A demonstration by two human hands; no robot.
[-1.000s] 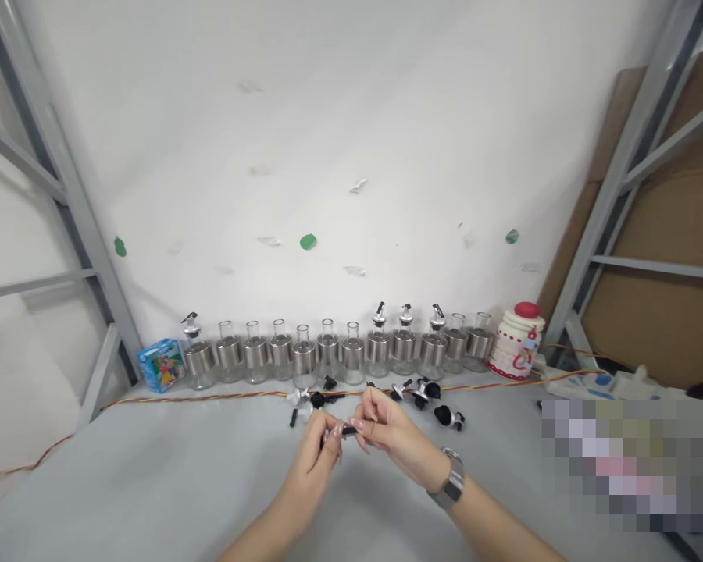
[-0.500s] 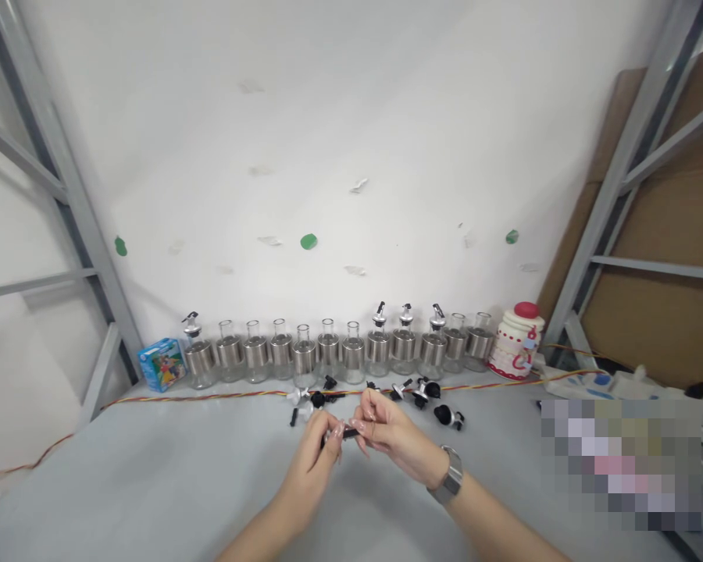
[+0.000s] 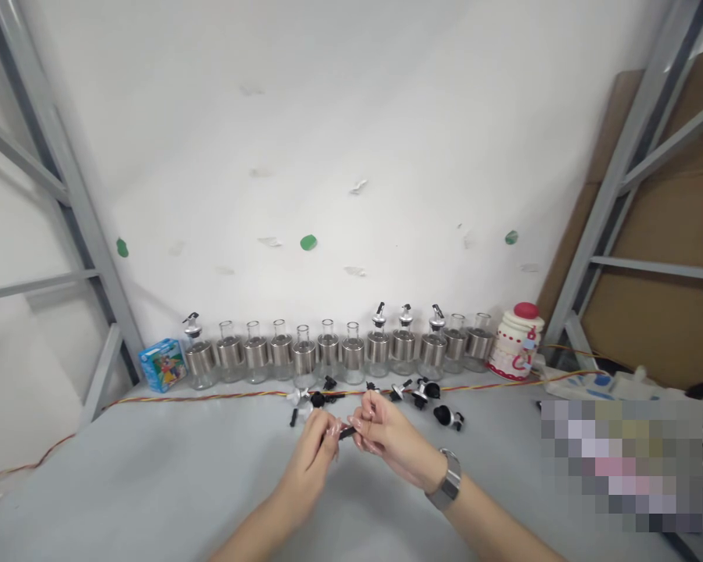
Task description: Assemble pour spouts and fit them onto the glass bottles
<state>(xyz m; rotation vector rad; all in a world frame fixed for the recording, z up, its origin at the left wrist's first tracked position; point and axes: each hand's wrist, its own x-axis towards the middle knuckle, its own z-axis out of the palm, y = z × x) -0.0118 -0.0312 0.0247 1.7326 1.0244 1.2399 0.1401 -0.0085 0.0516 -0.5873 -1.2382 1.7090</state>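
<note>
Between the fingertips of both hands is a small black piece (image 3: 347, 433), much like the black part of a bottle pourer. My left hand (image 3: 312, 457) is closed, pinching its left end, and most of that end is hidden by the fingers. At the other end, my right hand (image 3: 395, 441) pinches it between thumb and fingers. Just beyond the hands lie several loose black-and-silver pourers (image 3: 445, 416). Behind them stands a row of glass bottles (image 3: 305, 357) with steel sleeves. Several carry a pourer (image 3: 437, 316) in the neck; others have bare necks.
A twisted red-and-yellow wire (image 3: 211, 398) crosses the grey table (image 3: 152, 476) in front of the bottles. At the row's left end is a blue box (image 3: 162, 364), at its right a white jar (image 3: 515, 343) with a red lid. Power strips (image 3: 626, 384) lie at right.
Both hands have shifted very slightly, with the black piece tilting a little and showing more between the fingertips. Bottles and loose pourers stay where they were.
</note>
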